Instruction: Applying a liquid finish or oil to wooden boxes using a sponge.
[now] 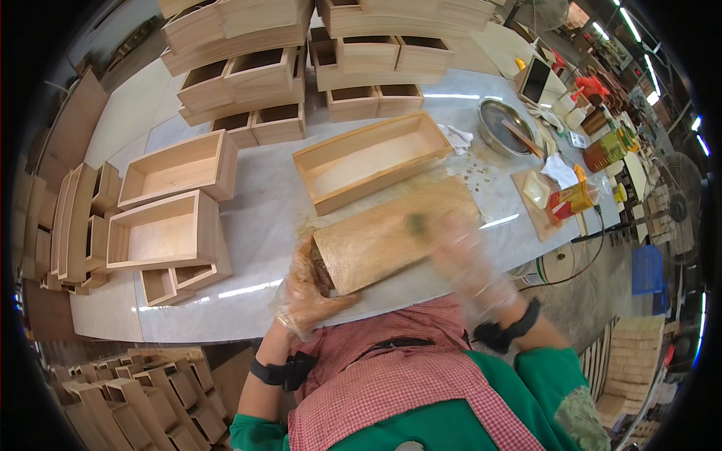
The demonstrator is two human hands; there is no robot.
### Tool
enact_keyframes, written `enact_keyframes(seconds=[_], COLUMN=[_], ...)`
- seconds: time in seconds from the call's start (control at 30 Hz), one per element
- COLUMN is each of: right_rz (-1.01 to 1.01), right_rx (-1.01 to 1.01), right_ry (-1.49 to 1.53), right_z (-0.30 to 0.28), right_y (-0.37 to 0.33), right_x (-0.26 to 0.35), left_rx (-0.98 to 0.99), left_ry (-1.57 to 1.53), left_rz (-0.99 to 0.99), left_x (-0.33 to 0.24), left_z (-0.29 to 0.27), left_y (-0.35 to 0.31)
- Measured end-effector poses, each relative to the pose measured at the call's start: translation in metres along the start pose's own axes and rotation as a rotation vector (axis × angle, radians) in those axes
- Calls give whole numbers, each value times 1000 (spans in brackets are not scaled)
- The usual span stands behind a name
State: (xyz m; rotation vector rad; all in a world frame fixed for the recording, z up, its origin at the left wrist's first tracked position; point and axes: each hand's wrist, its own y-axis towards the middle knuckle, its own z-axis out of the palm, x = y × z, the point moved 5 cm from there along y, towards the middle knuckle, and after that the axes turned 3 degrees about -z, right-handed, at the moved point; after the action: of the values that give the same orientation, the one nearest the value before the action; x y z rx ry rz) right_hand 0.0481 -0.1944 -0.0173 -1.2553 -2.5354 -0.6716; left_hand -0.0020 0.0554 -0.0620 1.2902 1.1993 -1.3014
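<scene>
"Honey-toned wood fills the centre of my feed: one wooden piece [376,248], flat on the table [256,259], directly in front of the wearer."

"State the hands."

"Apart from each other. Left hand [307,282]: closed about the left end of the piece, thumb along the near edge. Right hand [460,244]: above the right half, blurred. A dark green patch [418,224] shows at its fingertips; I cannot tell whether it is gripped."

"State progress."

"I judge the work partway. Upper face: deeper in tone than the pale wood around it, so I rate most of it as covered. Right part: blurred, unconfirmed. Underside: hidden from me."

"And the other units?"

"Open box [385,178], just beyond the piece: yellowish, possibly treated. Two pale boxes [162,233] at the left and stacked boxes [259,90] at the rear: pale, and I count them as remaining, if they belong to the same batch."

"Supplies?"

"Metal bowl [491,120], far right, with a wooden stick [521,138] across it. Contents: not readable from my view."
</scene>
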Motion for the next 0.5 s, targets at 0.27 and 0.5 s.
enact_keyframes(seconds=[0.27, 0.5], right_rz=[-337, -218], right_rx=[56, -29], right_ry=[-207, -214], right_z=[-15, -56], right_y=[11, -4], right_x=[49, 27], left_rx=[2, 5], left_ry=[-124, 43], left_rz=[-52, -38], left_x=[3, 1], left_z=[1, 0], left_y=[-1, 0])
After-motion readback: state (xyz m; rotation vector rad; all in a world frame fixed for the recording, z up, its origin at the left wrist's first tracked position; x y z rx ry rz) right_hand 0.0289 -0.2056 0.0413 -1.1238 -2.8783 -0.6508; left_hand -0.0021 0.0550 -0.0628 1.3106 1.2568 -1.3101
